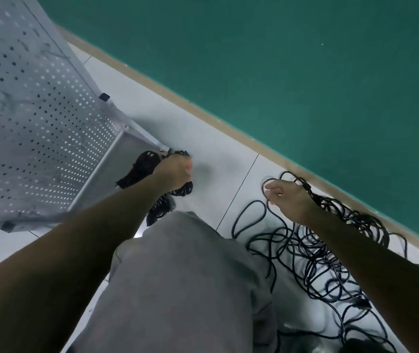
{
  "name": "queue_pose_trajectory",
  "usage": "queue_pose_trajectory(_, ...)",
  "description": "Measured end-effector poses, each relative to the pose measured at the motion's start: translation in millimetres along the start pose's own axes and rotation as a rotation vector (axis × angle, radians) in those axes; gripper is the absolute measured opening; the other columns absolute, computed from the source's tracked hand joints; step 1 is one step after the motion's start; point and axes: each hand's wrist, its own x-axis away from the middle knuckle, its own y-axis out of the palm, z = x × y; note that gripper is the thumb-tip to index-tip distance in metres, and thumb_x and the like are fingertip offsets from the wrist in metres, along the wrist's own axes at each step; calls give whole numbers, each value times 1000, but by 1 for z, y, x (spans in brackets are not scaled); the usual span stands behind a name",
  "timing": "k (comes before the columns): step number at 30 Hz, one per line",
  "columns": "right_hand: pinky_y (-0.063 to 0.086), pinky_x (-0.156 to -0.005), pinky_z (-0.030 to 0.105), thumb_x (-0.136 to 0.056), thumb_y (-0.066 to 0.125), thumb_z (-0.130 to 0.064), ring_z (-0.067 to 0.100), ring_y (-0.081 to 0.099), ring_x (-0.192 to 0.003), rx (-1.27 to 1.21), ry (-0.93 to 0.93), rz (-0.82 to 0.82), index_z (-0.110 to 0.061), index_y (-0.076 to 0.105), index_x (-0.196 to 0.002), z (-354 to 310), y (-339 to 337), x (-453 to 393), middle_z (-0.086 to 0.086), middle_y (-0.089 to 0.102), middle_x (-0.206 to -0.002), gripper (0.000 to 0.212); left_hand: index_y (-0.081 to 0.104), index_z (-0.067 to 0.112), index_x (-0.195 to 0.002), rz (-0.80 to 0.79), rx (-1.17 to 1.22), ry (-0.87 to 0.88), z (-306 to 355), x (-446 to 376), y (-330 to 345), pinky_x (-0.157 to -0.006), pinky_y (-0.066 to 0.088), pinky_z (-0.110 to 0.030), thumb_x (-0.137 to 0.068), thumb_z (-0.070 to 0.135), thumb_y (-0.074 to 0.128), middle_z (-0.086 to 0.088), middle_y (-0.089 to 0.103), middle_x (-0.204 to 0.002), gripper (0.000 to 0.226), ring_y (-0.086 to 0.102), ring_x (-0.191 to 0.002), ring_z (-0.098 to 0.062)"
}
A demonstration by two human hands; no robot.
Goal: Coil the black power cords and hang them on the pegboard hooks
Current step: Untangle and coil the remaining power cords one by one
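My left hand (176,171) grips a bundle of coiled black cord (180,191) low by the foot of the grey pegboard (38,118); a black plug (147,159) shows just left of the hand. My right hand (286,197) holds a loose loop of black cord (270,182) above the white tiled floor. A tangled heap of black power cords (318,256) lies on the floor under and around my right forearm. Thin metal hooks (53,54) stick out of the pegboard near its upper part.
The pegboard stand leans in from the left, its metal base frame (101,171) on the floor. A green wall (279,72) with a tan skirting strip (203,110) runs diagonally behind. My knee in grey trousers (183,276) fills the lower middle.
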Motion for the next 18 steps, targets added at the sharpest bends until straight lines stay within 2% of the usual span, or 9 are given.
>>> queue_pose_trajectory(1,49,-91,28,-98,66,-19,18,65,-93,28,2,-1,-11,71,-114,5,-2,-3,2,70,-106,18,68,14,-111,-12,-3,10,4,-4,7,-92,50,-32,-91,19,70,-6,69,-114,21,64,-109,-26)
queue_pose_trajectory(3,44,-86,23,-99,64,-20,17,63,-97,79,20,3,-8,70,-118,18,-6,-11,2,70,-108,23,67,14,-113,-43,-21,41,16,-11,20,-93,51,-34,-91,23,71,-6,66,-115,24,64,-108,-26)
queue_pose_trajectory(5,41,-80,21,-99,64,-23,17,62,-99,107,53,-7,-11,69,-121,34,-8,-21,2,71,-114,25,65,13,-118,-66,-16,78,30,-17,31,-93,49,-32,-92,25,72,-6,65,-117,29,62,-109,-25)
queue_pose_trajectory(7,42,-82,23,-99,65,-27,18,60,-104,134,86,-31,-16,67,-124,52,-7,-32,2,67,-124,28,65,13,-119,-75,2,120,45,-26,42,-95,49,-34,-92,26,73,-7,64,-119,31,61,-111,-25)
queue_pose_trajectory(10,43,-99,29,-98,65,-31,22,53,-124,234,89,-63,-22,63,-132,81,-2,-51,2,56,-140,35,64,18,-121,-105,7,163,72,-39,57,-96,51,-36,-93,31,72,-3,64,-121,32,62,-112,-23)
queue_pose_trajectory(14,28,-121,39,-96,67,-35,23,22,-151,366,99,-114,-28,53,-146,109,5,-76,4,29,-164,52,64,20,-120,-122,36,176,99,-56,78,-94,51,-33,-93,34,70,1,64,-121,31,61,-110,-21)
queue_pose_trajectory(18,17,-126,46,-97,64,-42,25,1,-157,398,142,-153,-32,38,-157,126,6,-94,1,7,-171,65,63,21,-120,-164,30,171,112,-68,94,-94,51,-34,-93,33,68,2,63,-122,30,60,-110,-21)
